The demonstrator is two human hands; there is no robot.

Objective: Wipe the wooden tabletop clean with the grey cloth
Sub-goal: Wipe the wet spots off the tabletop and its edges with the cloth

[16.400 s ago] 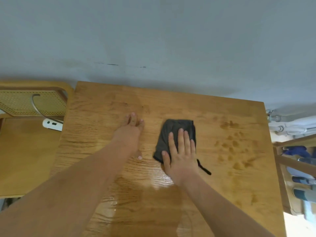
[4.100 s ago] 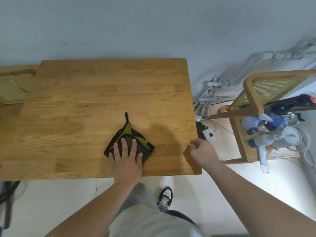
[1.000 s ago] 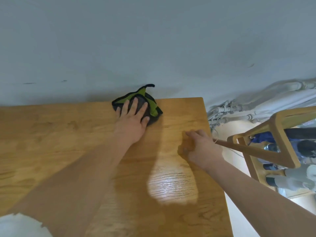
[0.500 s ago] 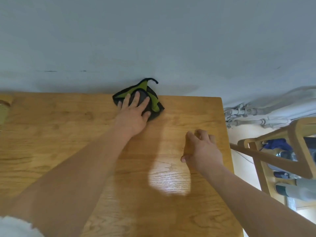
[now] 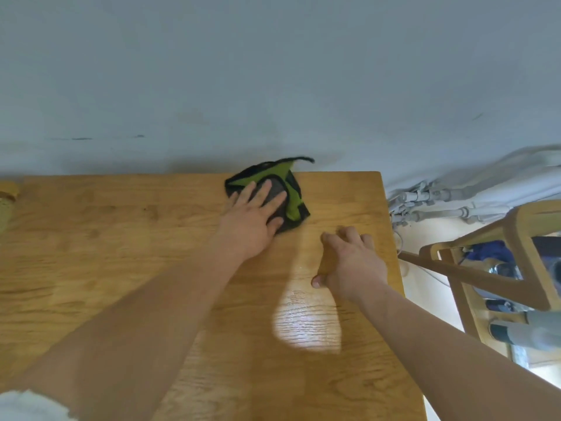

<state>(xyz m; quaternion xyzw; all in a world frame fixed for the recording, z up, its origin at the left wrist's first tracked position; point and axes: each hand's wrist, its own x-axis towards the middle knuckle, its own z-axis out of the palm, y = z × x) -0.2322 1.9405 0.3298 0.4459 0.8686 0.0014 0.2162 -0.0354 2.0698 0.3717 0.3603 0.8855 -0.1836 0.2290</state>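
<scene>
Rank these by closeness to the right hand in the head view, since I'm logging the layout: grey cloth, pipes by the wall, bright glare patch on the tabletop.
From the right hand:
1. Glare patch, just below it on the tabletop.
2. Grey cloth, up-left under the left hand.
3. Pipes, off the table's right edge.

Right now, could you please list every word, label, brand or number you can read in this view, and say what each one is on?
None: no readable text shows anywhere in this view.
Grey cloth: green and dark panels under the left hand, no label visible.
Wooden tabletop: bare grain only.
Bottles on the wooden rack at right: too blurred to read.
</scene>
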